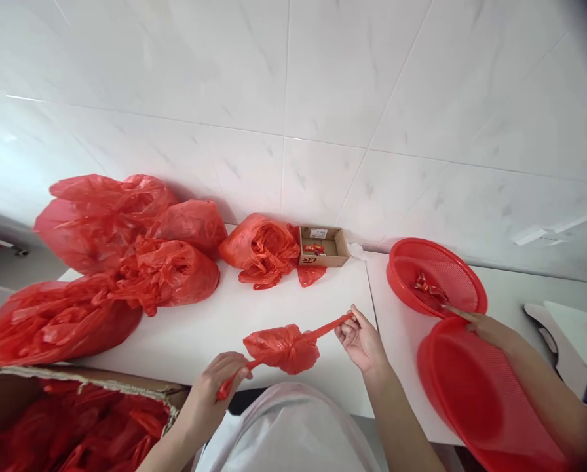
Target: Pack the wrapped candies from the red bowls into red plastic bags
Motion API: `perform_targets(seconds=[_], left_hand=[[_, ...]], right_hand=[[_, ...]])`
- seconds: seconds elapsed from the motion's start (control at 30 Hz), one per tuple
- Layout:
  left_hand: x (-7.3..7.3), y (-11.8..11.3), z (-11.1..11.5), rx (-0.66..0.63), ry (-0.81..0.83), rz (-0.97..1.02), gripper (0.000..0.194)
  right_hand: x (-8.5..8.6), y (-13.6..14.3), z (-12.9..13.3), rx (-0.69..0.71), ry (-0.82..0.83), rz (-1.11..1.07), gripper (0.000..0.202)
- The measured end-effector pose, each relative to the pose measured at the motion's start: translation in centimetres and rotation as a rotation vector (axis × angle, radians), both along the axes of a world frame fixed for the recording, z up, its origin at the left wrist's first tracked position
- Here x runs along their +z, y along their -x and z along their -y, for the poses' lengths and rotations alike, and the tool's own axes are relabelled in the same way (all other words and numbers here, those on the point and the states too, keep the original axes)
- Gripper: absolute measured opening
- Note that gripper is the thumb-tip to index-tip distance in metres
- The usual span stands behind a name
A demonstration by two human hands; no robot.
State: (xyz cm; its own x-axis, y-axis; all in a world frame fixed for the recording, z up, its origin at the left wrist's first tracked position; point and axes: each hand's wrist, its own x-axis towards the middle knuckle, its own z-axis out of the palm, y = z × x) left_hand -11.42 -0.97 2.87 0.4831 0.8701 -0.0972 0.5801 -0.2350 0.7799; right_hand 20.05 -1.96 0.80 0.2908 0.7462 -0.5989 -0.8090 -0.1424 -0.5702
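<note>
A small filled red plastic bag [288,349] sits at the table's front edge, just before my body. My left hand [225,377] is closed round one twisted end of it, which pokes out below the fingers. Between thumb and fingers, my right hand [359,337] pinches the other end, stretched out to the upper right. Both ends are drawn apart, and the bag's middle is gathered where they meet. What the bag holds is hidden by the red plastic.
Several full red bags [175,275] crowd the left. An open carton [121,387] of red bags stands front left. A small cardboard box [324,261] holds red packets. At right, a co-worker's hand [490,328] is over two red baskets [463,278], near a white scale [563,328].
</note>
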Motion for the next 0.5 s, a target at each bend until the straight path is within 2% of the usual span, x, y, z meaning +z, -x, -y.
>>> perform_targets(seconds=[0.1, 0.17, 0.23, 0.33, 0.43, 0.5], left_hand=[[1.1, -0.6, 0.6, -0.139, -0.041, -0.025, 0.037], [1.5, -1.1, 1.1, -0.164, -0.015, -0.007, 0.039], [1.6, -1.6, 1.6, -0.158, 0.029, 0.038, 0.038], [0.9, -2.0, 2.3, -0.110, 0.092, 0.161, 0.033], [-0.4, -2.0, 3.1, -0.035, 0.154, 0.258, 0.022], [-1.4, -1.7, 3.5, 0.020, 0.226, 0.263, 0.019]], right_hand=[[-0.1, 1.1, 0.3, 0.028, 0.026, -0.011, 0.037], [0.7, 2.4, 0.5, 0.156, -0.009, 0.064, 0.038], [2.1, 4.3, 0.8, 0.354, -0.102, 0.201, 0.040], [4.6, 8.1, 1.2, 0.736, -0.291, 0.376, 0.037], [6.3, 11.8, 1.6, 1.065, -0.433, 0.357, 0.033], [6.7, 13.3, 1.6, 1.159, -0.479, 0.325, 0.032]])
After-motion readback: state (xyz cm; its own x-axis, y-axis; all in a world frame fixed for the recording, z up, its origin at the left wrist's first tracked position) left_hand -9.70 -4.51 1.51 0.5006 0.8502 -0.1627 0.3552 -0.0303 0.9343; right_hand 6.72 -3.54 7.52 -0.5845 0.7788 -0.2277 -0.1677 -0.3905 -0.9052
